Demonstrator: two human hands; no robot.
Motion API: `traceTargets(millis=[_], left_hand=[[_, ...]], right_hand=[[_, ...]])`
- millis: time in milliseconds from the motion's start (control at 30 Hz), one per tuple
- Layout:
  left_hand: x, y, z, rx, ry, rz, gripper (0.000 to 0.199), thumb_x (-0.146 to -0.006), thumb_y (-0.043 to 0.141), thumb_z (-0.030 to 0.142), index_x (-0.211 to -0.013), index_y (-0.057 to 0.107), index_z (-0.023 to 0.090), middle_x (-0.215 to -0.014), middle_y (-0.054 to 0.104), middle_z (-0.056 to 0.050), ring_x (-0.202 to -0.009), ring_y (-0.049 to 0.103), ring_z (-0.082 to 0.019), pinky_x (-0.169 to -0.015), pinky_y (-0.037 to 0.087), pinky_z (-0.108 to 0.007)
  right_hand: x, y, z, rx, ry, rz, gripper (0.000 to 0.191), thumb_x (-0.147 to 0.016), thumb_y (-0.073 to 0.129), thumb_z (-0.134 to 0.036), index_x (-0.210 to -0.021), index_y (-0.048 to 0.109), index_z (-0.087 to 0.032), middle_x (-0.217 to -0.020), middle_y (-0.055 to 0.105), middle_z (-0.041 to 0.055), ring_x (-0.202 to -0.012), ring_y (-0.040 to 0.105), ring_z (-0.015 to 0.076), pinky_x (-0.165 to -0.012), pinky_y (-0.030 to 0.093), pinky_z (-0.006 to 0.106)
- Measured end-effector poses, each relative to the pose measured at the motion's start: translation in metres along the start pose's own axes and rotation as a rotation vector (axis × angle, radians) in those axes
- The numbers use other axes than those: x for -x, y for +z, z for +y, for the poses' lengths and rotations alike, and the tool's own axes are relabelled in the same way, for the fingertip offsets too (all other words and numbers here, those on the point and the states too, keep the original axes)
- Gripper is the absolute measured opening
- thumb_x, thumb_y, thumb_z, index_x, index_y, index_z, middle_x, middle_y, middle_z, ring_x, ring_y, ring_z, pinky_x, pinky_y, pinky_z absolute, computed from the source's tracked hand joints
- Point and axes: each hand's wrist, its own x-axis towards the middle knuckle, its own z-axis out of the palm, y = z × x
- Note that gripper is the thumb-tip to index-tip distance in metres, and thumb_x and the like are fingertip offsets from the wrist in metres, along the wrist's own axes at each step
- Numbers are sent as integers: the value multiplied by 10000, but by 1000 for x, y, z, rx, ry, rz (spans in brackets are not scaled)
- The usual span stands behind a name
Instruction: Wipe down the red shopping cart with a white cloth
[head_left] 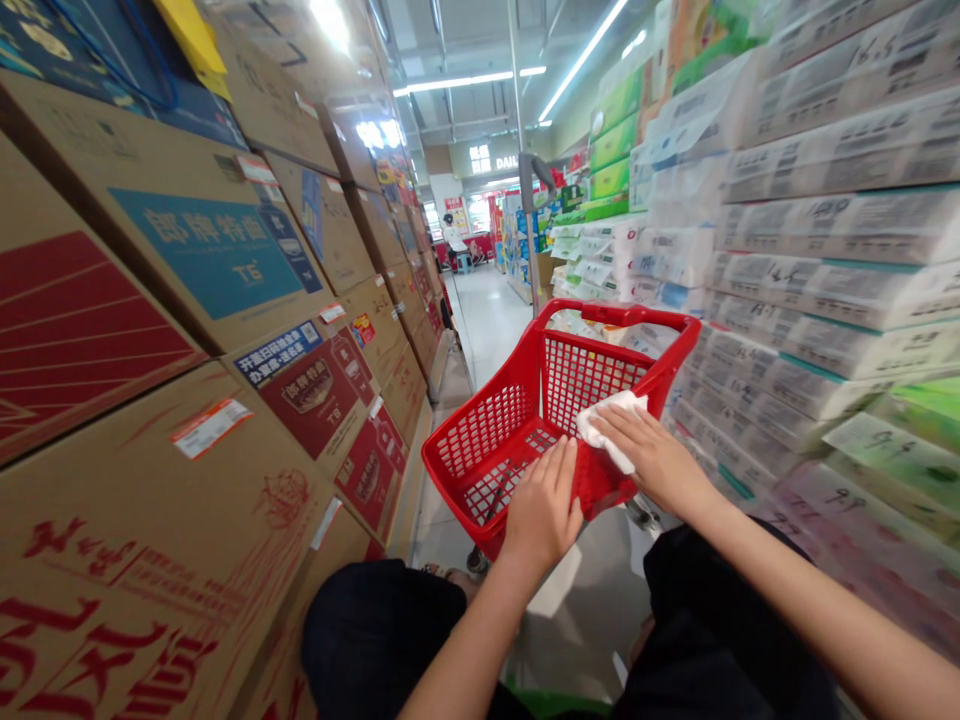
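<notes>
A red plastic shopping cart [480,420] with a latticed basket stands right in front of me, angled across the aisle. On its near rim lies my left hand [544,505], fingers stretched out and close together. My right hand [649,450] presses a crumpled white cloth [611,425] against the cart's side, near the handle end. Whether the cloth is fabric or paper I cannot tell. Dark-clothed knees show below both arms. Part of the cart's underside and wheels is hidden by my arms and legs.
Stacked cardboard boxes [217,250] form a wall on the left. Piled white paper packs [825,240] rise close on the right. A metal pole [517,110] stands beyond the cart. Down the aisle, a person [454,240] is near a blue stool [465,262].
</notes>
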Motion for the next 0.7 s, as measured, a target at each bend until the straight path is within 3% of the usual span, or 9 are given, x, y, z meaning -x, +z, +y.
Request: traceTargets(millis=[100, 233, 333, 433, 500, 600, 700], left_hand=[[1, -3, 0, 9, 8, -10, 818, -904, 523, 253, -1611, 147, 89, -1665, 269, -122, -1531, 288, -233, -1249, 312, -380], [3, -4, 2, 6, 20, -7, 830, -906, 515, 245, -1620, 113, 114, -1668, 262, -116, -1538, 270, -246, -1248, 320, -408], [1, -2, 5, 19, 4, -8, 822, -912, 504, 252, -1625, 115, 129, -1671, 253, -110, -1536, 276, -260, -1248, 317, -430], [-1, -2, 6, 38, -1, -7, 800, -924, 496, 259, -1620, 131, 108, -1667, 265, -116, -1530, 293, -251, -1247, 316, -411], [1, -5, 3, 43, 3, -17, 787, -930, 503, 265, -1613, 154, 90, -1661, 281, -122, -1520, 314, -239, -1237, 335, -383], [10, -14, -7, -16, -85, -56, 705, -940, 530, 278, -1590, 282, 159, -1632, 358, -100, -1453, 431, -248, -1187, 408, -388], [22, -20, -20, -97, -220, -85, 570, -961, 568, 348, -1514, 444, 283, -1556, 487, -64, -1366, 532, -282, -1151, 438, -469]], right_hand=[[1, -5, 8, 14, -22, 2, 838, -830, 480, -60, -1609, 255, -272, -1618, 390, 41, -1500, 334, 216, -1249, 208, 511], [2, -9, 38, 98, 102, 69, 794, -850, 482, -67, -1598, 292, -255, -1588, 436, 78, -1478, 376, 266, -1226, 239, 564], [1, -3, 20, 82, 136, 82, 835, -832, 483, -50, -1612, 250, -233, -1599, 415, 95, -1494, 344, 281, -1212, 287, 551], [3, 2, -15, -1, 42, 35, 933, -782, 484, -22, -1633, 164, -231, -1629, 364, 76, -1518, 291, 254, -1220, 299, 506], [5, 1, -22, -23, -13, -3, 948, -775, 480, -21, -1635, 151, -249, -1642, 337, 57, -1520, 286, 236, -1231, 278, 499], [7, -5, -2, 24, 10, 4, 914, -799, 483, -39, -1628, 183, -281, -1632, 357, 44, -1504, 325, 239, -1240, 236, 535], [7, -2, 18, 66, 87, 54, 918, -802, 494, -42, -1630, 171, -273, -1617, 384, 64, -1494, 345, 269, -1226, 250, 568]])
